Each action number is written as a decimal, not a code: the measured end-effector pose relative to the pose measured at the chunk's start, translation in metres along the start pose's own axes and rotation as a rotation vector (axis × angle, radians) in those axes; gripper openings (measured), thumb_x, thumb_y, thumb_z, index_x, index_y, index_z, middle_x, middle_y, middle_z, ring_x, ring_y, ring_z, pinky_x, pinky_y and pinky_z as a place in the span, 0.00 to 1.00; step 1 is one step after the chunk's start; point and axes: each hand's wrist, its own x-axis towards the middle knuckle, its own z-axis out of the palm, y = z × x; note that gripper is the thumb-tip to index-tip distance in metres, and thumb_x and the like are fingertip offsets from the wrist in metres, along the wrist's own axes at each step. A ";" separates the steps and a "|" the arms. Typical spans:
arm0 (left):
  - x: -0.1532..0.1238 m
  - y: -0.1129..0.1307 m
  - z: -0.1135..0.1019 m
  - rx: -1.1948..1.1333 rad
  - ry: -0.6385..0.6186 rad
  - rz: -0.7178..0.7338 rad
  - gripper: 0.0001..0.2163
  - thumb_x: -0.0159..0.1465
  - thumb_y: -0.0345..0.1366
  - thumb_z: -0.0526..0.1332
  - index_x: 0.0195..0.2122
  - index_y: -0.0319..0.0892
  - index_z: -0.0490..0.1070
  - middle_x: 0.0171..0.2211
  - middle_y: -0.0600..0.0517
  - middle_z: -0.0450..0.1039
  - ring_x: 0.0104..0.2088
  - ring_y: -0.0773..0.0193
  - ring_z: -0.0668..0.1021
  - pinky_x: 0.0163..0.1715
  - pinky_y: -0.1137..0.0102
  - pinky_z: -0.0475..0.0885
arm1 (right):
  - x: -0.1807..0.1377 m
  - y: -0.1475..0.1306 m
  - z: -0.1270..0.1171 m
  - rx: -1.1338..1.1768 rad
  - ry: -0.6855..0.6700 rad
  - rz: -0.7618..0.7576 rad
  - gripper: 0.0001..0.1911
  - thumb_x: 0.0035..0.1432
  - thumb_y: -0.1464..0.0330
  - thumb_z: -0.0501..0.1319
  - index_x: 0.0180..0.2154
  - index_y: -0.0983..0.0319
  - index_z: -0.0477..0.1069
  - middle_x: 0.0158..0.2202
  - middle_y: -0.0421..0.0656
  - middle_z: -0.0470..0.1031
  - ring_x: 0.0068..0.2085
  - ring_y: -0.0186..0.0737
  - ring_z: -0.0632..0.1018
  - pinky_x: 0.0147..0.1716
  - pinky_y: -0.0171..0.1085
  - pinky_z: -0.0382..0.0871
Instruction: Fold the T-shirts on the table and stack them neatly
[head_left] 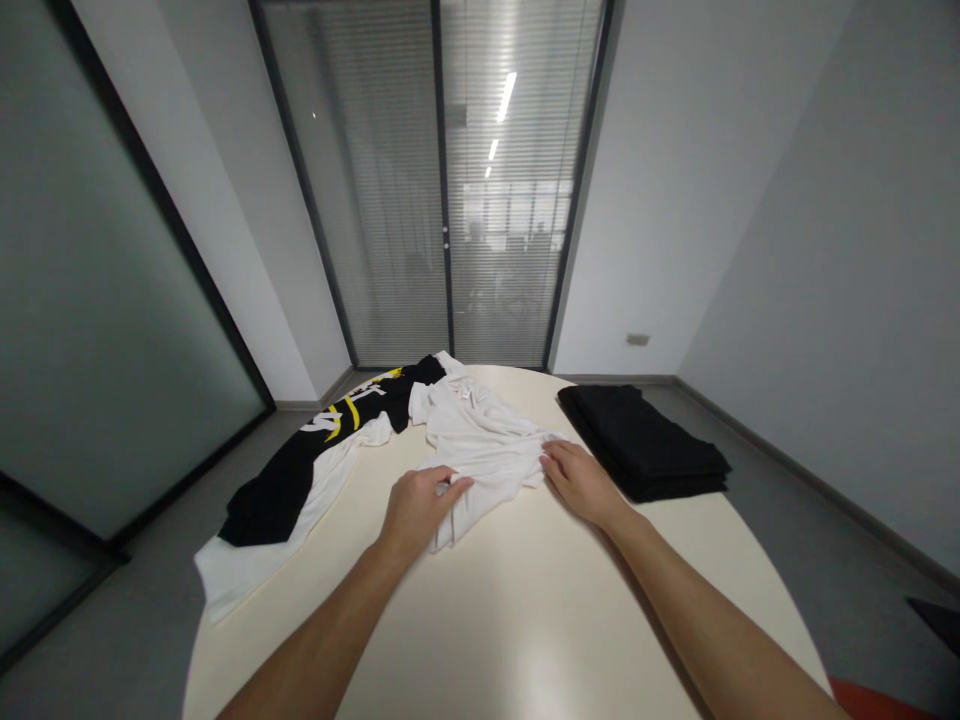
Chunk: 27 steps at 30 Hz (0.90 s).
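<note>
A rumpled white T-shirt (480, 430) lies on the table in front of me, its neck toward the far side and its fabric creased. My left hand (424, 505) grips the near left part of the shirt, thumb and fingers closed on the cloth. At the shirt's right edge, my right hand (577, 478) has its fingers curled onto the fabric. Part of the cloth under both hands is hidden.
Black and white garments with yellow and white print (345, 415) lie spread along the table's left edge. A stack of folded black cloth (637, 435) sits at the right edge. The round pale table (480, 620) has glass panels and walls beyond it.
</note>
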 end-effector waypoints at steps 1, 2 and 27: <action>0.000 0.000 0.000 -0.003 0.003 0.007 0.15 0.67 0.46 0.61 0.30 0.44 0.80 0.29 0.52 0.81 0.31 0.62 0.80 0.32 0.72 0.64 | 0.000 0.000 0.000 -0.003 0.000 0.000 0.18 0.70 0.62 0.50 0.47 0.62 0.75 0.51 0.53 0.77 0.53 0.49 0.76 0.56 0.46 0.68; 0.000 0.000 0.000 -0.006 0.006 0.016 0.15 0.68 0.47 0.60 0.31 0.44 0.80 0.29 0.52 0.81 0.30 0.62 0.80 0.32 0.72 0.64 | 0.000 0.000 0.000 -0.008 -0.003 -0.001 0.18 0.70 0.62 0.50 0.47 0.62 0.75 0.51 0.53 0.77 0.54 0.49 0.76 0.56 0.46 0.68; 0.003 -0.005 0.004 -0.092 0.149 -0.066 0.11 0.67 0.46 0.61 0.35 0.46 0.75 0.33 0.52 0.82 0.36 0.60 0.83 0.36 0.71 0.70 | 0.001 -0.004 -0.002 -0.022 0.040 -0.004 0.15 0.68 0.63 0.52 0.44 0.61 0.75 0.49 0.52 0.77 0.52 0.50 0.76 0.55 0.47 0.68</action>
